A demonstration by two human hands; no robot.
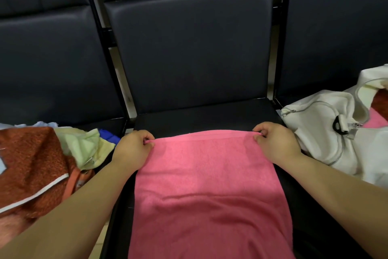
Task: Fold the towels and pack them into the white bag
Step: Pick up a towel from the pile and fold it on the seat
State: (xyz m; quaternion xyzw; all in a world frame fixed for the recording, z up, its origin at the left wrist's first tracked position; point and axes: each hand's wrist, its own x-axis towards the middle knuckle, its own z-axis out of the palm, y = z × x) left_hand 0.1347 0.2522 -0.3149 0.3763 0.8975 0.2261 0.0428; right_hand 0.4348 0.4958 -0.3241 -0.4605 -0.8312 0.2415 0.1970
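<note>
A pink towel (207, 185) lies spread lengthwise over the black seat of the middle chair (201, 119) and hangs off its front edge. My left hand (133, 148) pinches the towel's far left corner. My right hand (275, 143) pinches the far right corner, so the far hem is stretched straight between them. The white bag (323, 130) lies unzipped on the chair to the right, with an orange and a pink towel showing inside its mouth (378, 109).
A heap of unfolded towels sits on the left chair: an orange-brown one (31, 166), a pale yellow one (84, 145) and a blue one (109, 135). Dark padded chair backs (189, 48) stand behind all three seats, with metal frame bars between them.
</note>
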